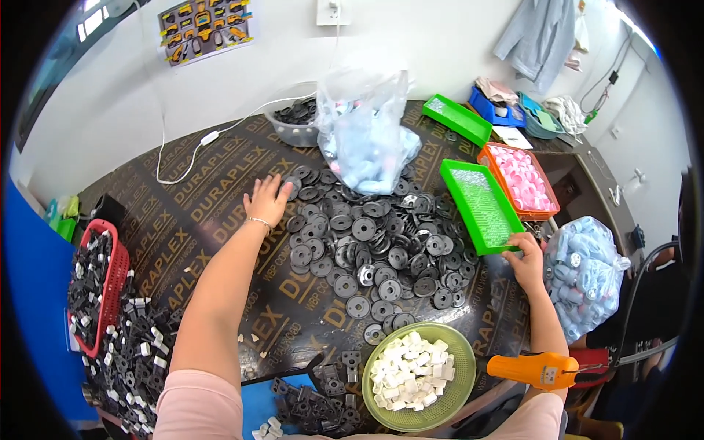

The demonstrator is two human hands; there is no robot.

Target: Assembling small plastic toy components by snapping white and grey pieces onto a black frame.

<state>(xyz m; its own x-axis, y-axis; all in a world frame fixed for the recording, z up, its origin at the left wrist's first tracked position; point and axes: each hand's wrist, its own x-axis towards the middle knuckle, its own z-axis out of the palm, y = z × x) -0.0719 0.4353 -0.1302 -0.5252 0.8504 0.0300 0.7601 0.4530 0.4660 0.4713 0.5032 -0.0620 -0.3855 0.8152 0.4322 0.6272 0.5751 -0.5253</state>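
Note:
My left hand (265, 203) lies with spread fingers on the table at the left edge of a heap of black round discs (364, 229). Each disc has a hole in its middle. My right hand (526, 262) grips the near end of a bright green tray (493, 236), its thumb and fingers at the rim. Small shiny metal pieces cover part of that tray's floor. Close to my body, a round olive-green basket (469, 367) holds white plastic blocks (412, 370). An orange power screwdriver (532, 370) is beside my right forearm.
Behind the heap stands a clear bag of light-blue parts (367, 139), near a bowl of black parts (293, 134). Right lie another green tray (458, 119), an orange bin of pink parts (555, 209) and a second blue-filled bag (583, 275). A red basket (117, 275) and loose black-and-white parts are left.

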